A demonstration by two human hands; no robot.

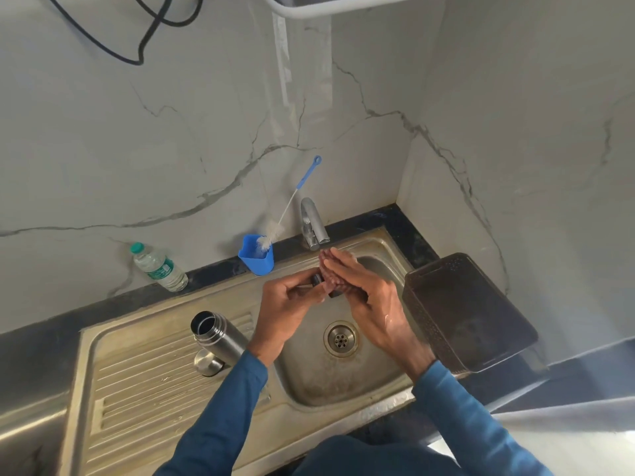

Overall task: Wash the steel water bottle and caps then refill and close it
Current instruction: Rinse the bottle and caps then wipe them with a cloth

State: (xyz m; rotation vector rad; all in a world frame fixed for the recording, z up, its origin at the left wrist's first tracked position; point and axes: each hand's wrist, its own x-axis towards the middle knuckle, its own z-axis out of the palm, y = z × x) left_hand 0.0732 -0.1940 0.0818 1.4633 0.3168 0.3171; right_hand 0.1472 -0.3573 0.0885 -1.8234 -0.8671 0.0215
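1. The sink [192, 389] sits in the dark desk [31, 352]; both hands work over its basin, right under the tap [313, 223].
2. The steel water bottle [217, 334] stands open on the drainboard, well clear of the tap. It looks unfilled, though its inside is too dark to tell.
3. The left hand [292, 304] pinches a small dark cap [318, 280]; the right hand [360, 286] lies with straight fingers against it, rubbing by the look of it. The hands are close together.
4. A steel cap [208, 361] rests beside the bottle's base.
5. Judgement: washing is in hand at the cap stage; refilling and closing remain. The bottle brush [275, 231] stands in its blue holder [257, 257].
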